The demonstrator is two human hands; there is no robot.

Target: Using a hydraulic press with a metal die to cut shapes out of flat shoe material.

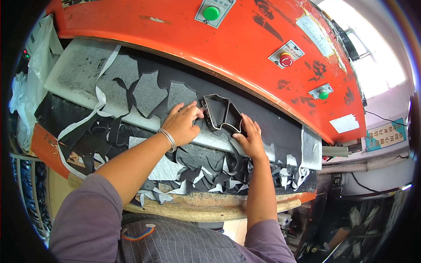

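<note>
A metal cutting die (226,115), an angular frame with a crossbar inside, lies on a black sheet of material (175,75). My right hand (251,139) grips the die's right end, fingers along its far side and thumb at its near side. My left hand (180,125), with a bracelet at the wrist, rests beside the die's left edge. Its fingers are bent and apart, and the fingertips are close to or touching the die; exact contact cannot be made out. Left of this hand, cut-out gaps in the sheet (150,93) show the pale grey cutting board (79,65) beneath.
An orange press beam (175,39) spans the far side, carrying green buttons (211,13) and a red stop button (286,60). Black and grey scraps (206,175) pile along the near edge above a worn wooden rail (210,208). Clear plastic bags (37,70) hang at left.
</note>
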